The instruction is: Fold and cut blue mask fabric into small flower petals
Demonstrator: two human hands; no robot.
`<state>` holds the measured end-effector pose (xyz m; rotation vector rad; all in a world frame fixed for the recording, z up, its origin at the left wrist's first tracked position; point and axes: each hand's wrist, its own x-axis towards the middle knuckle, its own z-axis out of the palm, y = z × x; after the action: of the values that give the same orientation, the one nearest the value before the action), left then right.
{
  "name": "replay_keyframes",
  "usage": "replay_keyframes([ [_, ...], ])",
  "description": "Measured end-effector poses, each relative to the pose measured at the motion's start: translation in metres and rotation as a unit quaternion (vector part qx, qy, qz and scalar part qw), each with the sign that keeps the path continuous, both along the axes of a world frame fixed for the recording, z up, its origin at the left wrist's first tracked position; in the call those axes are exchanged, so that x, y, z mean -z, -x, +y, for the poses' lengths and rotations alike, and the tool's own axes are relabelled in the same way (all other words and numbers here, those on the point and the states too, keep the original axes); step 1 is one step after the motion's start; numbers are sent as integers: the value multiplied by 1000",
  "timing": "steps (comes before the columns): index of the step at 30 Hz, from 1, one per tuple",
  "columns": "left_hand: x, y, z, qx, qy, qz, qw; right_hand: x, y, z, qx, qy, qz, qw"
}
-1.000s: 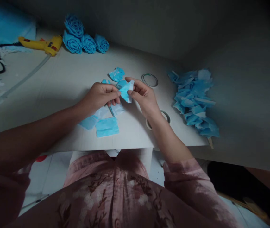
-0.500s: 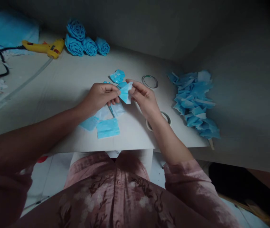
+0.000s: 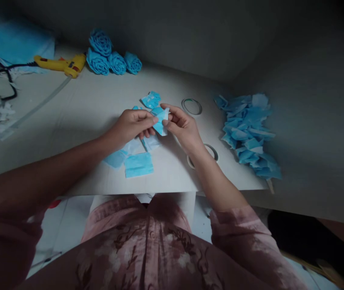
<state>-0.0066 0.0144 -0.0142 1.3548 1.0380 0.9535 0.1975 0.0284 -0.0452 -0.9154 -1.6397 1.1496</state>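
Note:
Between my hands is a folded piece of light blue fabric (image 3: pixel 161 123), thin and sheet-like, with a pale underside. My left hand (image 3: pixel 135 124) pinches its left side between thumb and fingers. On its right edge, my right hand (image 3: pixel 181 125) grips it with thumb and fingertips. Just beyond lies a small crumpled blue rosette (image 3: pixel 151 99). Below my left hand are a flat blue fabric rectangle (image 3: pixel 139 165) and paler blue pieces (image 3: pixel 115 158). A thin blue stick-like thing is partly hidden beneath my left hand.
A yellow glue gun (image 3: pixel 65 65) with a cord lies at the back left, near several rolled blue fabric roses (image 3: pixel 101 42). Two tape rolls, one farther (image 3: pixel 191 106) and one nearer (image 3: pixel 212 152), sit to the right. Ruffled blue pieces (image 3: pixel 249 133) are heaped at the right wall.
My right thumb has shifted slightly down and left on the blue fabric piece, and my left thumb reaches farther over it. The whole view has shifted slightly.

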Motion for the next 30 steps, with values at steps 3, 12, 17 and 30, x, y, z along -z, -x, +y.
replay_keyframes([
  [3, 0, 1, 1, 7, 0, -3, 1000, 2, -2, 1, 11, -39, -28, 999],
  [12, 0, 5, 5, -22, 50, -105, 993, -5, -7, -2, 58, -252, -142, 955],
  [17, -1, 3, 3, -28, 59, -99, 993, -6, -5, -2, 54, -299, -198, 932],
  [30, 0, 2, 2, -17, 15, -45, 999, -5, 2, -4, 81, -175, -101, 976],
])
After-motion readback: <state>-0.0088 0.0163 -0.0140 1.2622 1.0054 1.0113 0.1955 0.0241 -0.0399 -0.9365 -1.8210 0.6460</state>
